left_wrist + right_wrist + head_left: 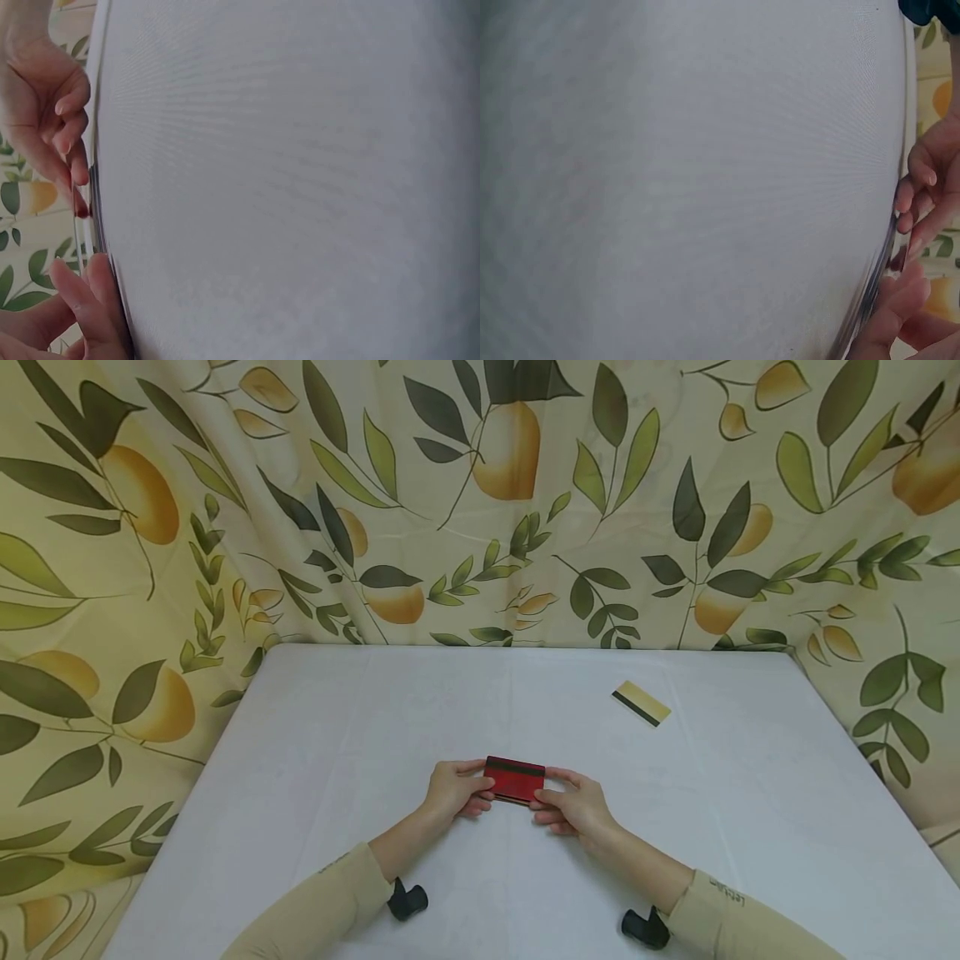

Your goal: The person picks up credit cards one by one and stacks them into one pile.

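Note:
A red card with a dark stripe along its far edge is held between both hands, just above the white table. My left hand pinches its left end, thumb on top and fingers at the edge and beneath. At the opposite end my right hand grips it in much the same way. A thin second edge shows under the red card's near side, so another card may lie beneath it. Both wrist views catch the held edges only side-on, with the left hand and right hand close to each camera.
A gold card with a black stripe lies at an angle on the white tabletop, toward the far right. Small black devices hang at both wrists. A leaf-and-fruit patterned curtain stands behind the table.

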Demonstrator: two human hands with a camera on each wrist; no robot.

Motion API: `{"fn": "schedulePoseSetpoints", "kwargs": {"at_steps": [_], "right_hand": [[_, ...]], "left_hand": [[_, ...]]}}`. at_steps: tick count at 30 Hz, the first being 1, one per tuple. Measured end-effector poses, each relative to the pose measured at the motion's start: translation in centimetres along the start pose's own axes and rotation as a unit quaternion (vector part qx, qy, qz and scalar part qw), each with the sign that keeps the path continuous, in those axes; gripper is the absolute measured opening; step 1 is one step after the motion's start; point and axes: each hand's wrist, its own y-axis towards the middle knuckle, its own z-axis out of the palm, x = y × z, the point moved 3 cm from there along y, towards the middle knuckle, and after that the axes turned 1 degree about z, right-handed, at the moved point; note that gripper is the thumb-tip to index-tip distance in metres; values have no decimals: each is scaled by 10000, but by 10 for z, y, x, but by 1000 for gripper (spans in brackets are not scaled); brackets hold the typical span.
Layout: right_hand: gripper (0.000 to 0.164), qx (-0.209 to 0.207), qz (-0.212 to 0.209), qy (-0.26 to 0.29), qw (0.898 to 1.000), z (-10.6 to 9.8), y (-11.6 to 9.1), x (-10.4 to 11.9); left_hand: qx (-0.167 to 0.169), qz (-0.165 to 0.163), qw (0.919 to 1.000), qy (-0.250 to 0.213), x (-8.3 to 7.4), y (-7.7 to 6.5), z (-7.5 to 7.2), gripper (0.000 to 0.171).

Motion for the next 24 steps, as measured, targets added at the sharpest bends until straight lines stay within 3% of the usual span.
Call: {"fn": "schedulePoseSetpoints", "kwargs": {"at_steps": [11, 24], "right_hand": [[56, -24, -52, -293, 9996, -1, 1, 1], [57, -77, -146, -482, 9987, -2, 4, 1]], "left_hand": [[49, 242, 9995, 183, 1, 3, 0, 42], [-97, 104, 9983, 563, 1, 5, 0, 43]]}}
